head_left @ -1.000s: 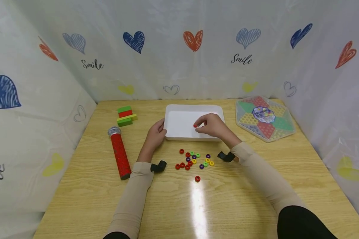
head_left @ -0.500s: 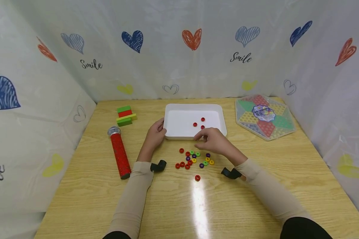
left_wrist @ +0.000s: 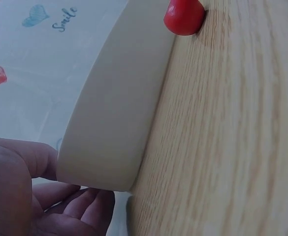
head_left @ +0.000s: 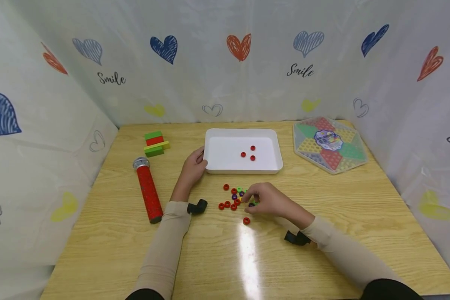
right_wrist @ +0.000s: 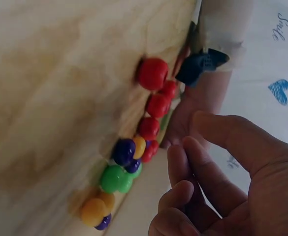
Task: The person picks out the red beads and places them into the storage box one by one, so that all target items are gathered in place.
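Observation:
My left hand [head_left: 192, 170] grips the left end of a white rectangular tray [head_left: 225, 150], thumb at the rim and fingers against the side wall, as the left wrist view shows. Three red beads lie in the tray, among them a red bead [head_left: 243, 154]. In front of it is a loose group of red, purple, green and yellow beads. Over the right part of that group is my right hand [head_left: 271, 200], thumb and forefinger bent with a gap and nothing held. It hides some beads in the head view; the right wrist view shows a purple bead [right_wrist: 124, 151] and green beads [right_wrist: 115, 178].
A red toy microphone [head_left: 149, 193] lies left of my left arm. Behind it are stacked green, red and yellow blocks [head_left: 155, 143]. A hexagonal Chinese checkers board [head_left: 341, 156] in clear wrapping lies at the back right. One red bead [head_left: 246, 221] sits nearest me.
My right hand has let go of a red bead in the tray and moved back toward me, over the loose beads. My left hand has stayed at the tray's left end.

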`<state>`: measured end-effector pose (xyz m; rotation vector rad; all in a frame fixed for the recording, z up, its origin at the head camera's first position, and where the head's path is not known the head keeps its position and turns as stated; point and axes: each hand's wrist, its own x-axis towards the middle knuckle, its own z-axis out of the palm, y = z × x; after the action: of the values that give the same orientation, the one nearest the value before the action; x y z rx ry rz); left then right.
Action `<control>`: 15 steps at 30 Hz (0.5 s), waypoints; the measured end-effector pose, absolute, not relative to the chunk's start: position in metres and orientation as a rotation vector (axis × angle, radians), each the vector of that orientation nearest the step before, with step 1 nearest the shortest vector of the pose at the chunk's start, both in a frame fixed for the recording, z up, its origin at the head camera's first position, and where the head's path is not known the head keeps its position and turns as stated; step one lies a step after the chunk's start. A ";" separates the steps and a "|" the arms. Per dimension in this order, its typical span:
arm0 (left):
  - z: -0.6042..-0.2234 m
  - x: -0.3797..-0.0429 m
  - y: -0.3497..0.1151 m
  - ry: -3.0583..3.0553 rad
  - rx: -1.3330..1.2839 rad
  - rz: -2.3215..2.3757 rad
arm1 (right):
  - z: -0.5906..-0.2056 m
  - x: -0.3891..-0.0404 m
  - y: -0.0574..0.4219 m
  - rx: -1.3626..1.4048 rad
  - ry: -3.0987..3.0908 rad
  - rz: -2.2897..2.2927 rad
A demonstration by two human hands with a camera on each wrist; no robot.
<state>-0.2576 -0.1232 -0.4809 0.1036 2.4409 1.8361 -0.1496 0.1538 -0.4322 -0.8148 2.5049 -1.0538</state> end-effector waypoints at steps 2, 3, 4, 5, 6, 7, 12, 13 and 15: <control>-0.480 -0.257 -0.123 2.442 0.108 1.840 | -0.435 -0.147 0.154 -0.829 2.498 -1.046; -0.480 -0.258 -0.123 2.440 0.110 1.841 | -0.436 -0.145 0.154 -0.837 2.488 -1.042; -0.480 -0.258 -0.123 2.440 0.114 1.841 | -0.437 -0.144 0.154 -0.846 2.476 -1.040; -0.480 -0.258 -0.123 2.439 0.118 1.843 | -0.439 -0.143 0.154 -0.861 2.464 -1.044; -0.480 -0.258 -0.123 2.438 0.122 1.845 | -0.440 -0.142 0.154 -0.872 2.456 -1.040; -0.480 -0.258 -0.123 2.437 0.127 1.846 | -0.441 -0.141 0.153 -0.884 2.447 -1.038; -0.480 -0.257 -0.123 2.433 0.132 1.857 | -0.447 -0.136 0.153 -0.928 2.436 -0.976; -0.480 -0.257 -0.124 2.433 0.130 1.856 | -0.448 -0.135 0.153 -0.934 2.432 -0.969; -0.480 -0.257 -0.124 2.433 0.124 1.849 | -0.451 -0.134 0.153 -0.951 2.416 -0.954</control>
<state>-0.2569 -0.1237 -0.4803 0.1235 2.4333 1.8492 -0.1336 0.1526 -0.4513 -0.9505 2.4162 -0.9536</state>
